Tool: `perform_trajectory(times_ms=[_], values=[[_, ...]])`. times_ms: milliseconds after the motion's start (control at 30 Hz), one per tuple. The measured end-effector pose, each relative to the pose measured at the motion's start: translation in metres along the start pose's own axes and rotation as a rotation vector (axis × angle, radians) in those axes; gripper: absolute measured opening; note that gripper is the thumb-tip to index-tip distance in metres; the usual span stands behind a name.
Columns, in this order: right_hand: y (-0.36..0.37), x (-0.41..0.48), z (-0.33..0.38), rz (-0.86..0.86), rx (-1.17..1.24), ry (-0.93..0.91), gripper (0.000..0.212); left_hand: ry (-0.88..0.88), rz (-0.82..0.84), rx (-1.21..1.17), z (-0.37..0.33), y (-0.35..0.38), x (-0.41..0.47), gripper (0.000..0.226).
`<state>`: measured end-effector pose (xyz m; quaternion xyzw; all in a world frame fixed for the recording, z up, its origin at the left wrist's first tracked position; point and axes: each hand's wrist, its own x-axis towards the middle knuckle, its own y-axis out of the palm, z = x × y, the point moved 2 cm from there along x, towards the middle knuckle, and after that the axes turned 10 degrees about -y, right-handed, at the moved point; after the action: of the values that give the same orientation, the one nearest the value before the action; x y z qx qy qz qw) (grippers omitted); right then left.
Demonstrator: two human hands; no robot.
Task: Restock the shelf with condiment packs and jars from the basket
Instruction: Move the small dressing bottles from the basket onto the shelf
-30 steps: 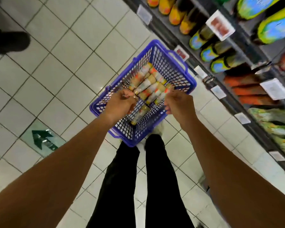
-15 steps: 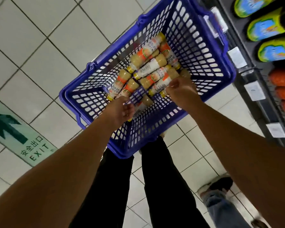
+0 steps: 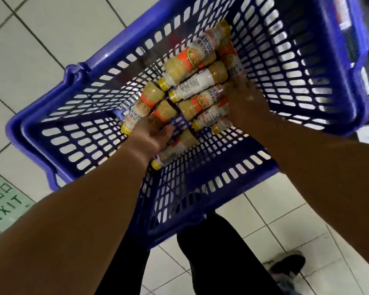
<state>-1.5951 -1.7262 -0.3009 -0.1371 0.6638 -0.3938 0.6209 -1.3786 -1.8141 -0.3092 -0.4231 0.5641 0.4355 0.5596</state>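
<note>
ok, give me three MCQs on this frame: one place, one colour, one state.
1. Where are the bottles? A) basket B) floor C) shelf
2. Colour of the caps? A) red B) yellow C) black
3. How are the bottles posed? A) upright B) lying on their sides C) hanging

Key: 1 A, all sit inside the blue mesh walls; 2 B, every visible cap is yellow; 3 B, the caps point sideways and none stands.

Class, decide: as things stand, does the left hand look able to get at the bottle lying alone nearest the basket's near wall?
Probably yes. The left hand is inside the basket, right beside that bottle, which lies uncovered with nothing stacked on it.
</note>
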Motion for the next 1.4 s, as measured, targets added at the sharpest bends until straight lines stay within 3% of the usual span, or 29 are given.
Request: perform_trajectory(times_ms=[200,333,400,533,633,700,867,967,1100,1233,1400], values=[[0.008,0.014,-0.011,0.103,0.003,-0.045,0.077,0.214,-0.257,0.532,-0.002,0.007,0.041,0.051],[0.013,0.014,-0.012,0.105,-0.022,-0.049,0.079,0.264,-0.320,0.624,-0.003,0.012,0.048,0.047],[0.012,0.014,-0.010,0.120,-0.039,-0.078,0.084,0.219,-0.320,0.546,-0.001,0.012,0.049,0.049],[0.009,0.007,-0.005,0.170,-0.041,-0.127,0.080,0.027,-0.121,-0.034,0.003,0.014,0.035,0.045],[0.006,-0.008,0.003,0.214,0.161,-0.066,0.066,-0.290,-0.013,-0.449,0.009,0.011,0.016,0.035],[0.005,-0.020,0.009,0.282,0.269,0.007,0.059,-0.342,0.027,-0.460,0.014,0.005,0.005,0.033],[-0.008,-0.048,0.027,0.310,0.539,0.129,0.070,-0.371,0.073,-0.349,0.032,-0.008,-0.027,0.046],[-0.022,-0.069,0.037,0.277,0.764,0.221,0.060,-0.292,0.035,-0.217,0.033,-0.010,-0.052,0.039],[-0.045,-0.112,0.058,0.256,1.241,0.360,0.043,-0.222,0.077,-0.014,0.033,-0.013,-0.096,0.038],[-0.068,-0.166,0.081,0.010,1.773,0.508,0.038,-0.081,0.083,0.169,0.027,-0.012,-0.148,0.037],[-0.110,-0.242,0.103,-0.236,2.126,0.441,0.028,0.142,0.126,0.366,0.011,-0.001,-0.233,0.009]])
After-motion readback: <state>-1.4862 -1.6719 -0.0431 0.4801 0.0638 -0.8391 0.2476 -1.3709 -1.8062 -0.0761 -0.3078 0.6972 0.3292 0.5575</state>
